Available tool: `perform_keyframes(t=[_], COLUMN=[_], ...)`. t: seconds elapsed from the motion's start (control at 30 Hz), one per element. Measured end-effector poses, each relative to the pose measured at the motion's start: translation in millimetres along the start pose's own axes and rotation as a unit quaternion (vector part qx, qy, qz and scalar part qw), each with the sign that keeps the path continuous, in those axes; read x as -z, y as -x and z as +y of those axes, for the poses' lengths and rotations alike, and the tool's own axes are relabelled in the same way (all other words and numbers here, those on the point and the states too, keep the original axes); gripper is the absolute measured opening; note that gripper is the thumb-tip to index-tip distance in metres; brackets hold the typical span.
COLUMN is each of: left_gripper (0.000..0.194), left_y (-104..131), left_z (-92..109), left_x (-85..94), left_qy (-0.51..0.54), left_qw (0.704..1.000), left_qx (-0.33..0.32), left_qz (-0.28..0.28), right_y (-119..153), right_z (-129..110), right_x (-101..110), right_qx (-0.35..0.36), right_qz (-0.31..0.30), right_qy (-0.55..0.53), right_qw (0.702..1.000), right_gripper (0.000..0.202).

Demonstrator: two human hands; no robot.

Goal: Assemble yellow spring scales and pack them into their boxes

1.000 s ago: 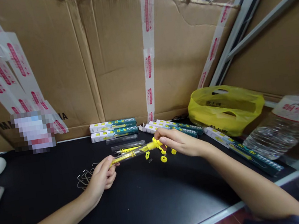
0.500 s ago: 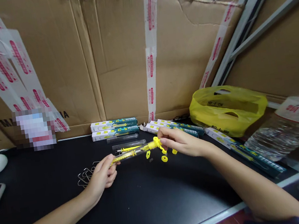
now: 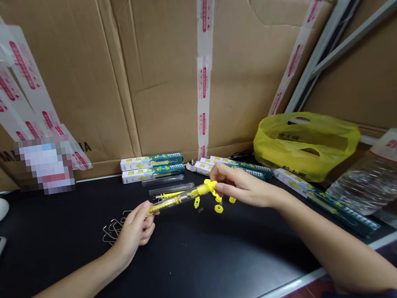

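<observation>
A tubular spring scale (image 3: 178, 200), a clear tube with yellow parts and a spring inside, is held slantwise above the black table, its right end higher. My left hand (image 3: 137, 228) is closed round its left end. My right hand (image 3: 241, 185) pinches the yellow cap (image 3: 208, 186) at the right end, thumb and fingers together. Just below lie a small yellow plate (image 3: 196, 202), a small spring (image 3: 200, 210), a yellow ring (image 3: 218, 208) and another yellow piece (image 3: 232, 199). Bent metal hooks (image 3: 111, 229) lie beside my left hand, partly hidden by it.
Behind the hands are clear tubes (image 3: 162, 180) and stacked spring scale boxes (image 3: 153, 173). More boxes (image 3: 204, 166) lie to their right, another (image 3: 325, 199) by the yellow bag (image 3: 278, 157) and large water bottle (image 3: 367, 178). Cardboard (image 3: 161, 75) closes off the back.
The head view has shifted slightly, so the background sits a little differently. Both hands keep their grip on the spring scale, with hardly any movement between them.
</observation>
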State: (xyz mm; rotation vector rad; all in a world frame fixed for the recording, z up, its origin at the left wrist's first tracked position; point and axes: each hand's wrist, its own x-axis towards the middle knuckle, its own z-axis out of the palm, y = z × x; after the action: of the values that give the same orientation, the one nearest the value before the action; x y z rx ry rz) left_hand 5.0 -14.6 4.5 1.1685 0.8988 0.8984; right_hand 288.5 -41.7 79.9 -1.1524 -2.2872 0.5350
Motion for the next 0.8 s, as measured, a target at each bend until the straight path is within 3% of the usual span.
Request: perform_keyframes(t=[0.37, 0.63, 0.8], left_gripper=[0.042, 0.044, 0.044], left_y=[-0.1, -1.2, -2.6], left_z=[-0.2, -1.2, -0.7], left_x=[-0.1, 0.8, 1.1], left_qy=[-0.009, 0.001, 0.002], left_qw=[1.0, 1.0, 1.0], left_qx=[-0.001, 0.005, 0.001], left_qz=[-0.014, 0.0, -0.007], right_y=[-5.4, -1.0, -1.7], right_z=[-0.6, -0.5, -1.1], right_x=[-2.6, -0.5, -1.2], right_qx=[0.015, 0.001, 0.002], right_qz=[-0.021, 0.013, 0.014], right_qy=[0.077, 0.033, 0.067], right_qw=[0.997, 0.999, 0.998], right_gripper=[0.048, 0.017, 0.02])
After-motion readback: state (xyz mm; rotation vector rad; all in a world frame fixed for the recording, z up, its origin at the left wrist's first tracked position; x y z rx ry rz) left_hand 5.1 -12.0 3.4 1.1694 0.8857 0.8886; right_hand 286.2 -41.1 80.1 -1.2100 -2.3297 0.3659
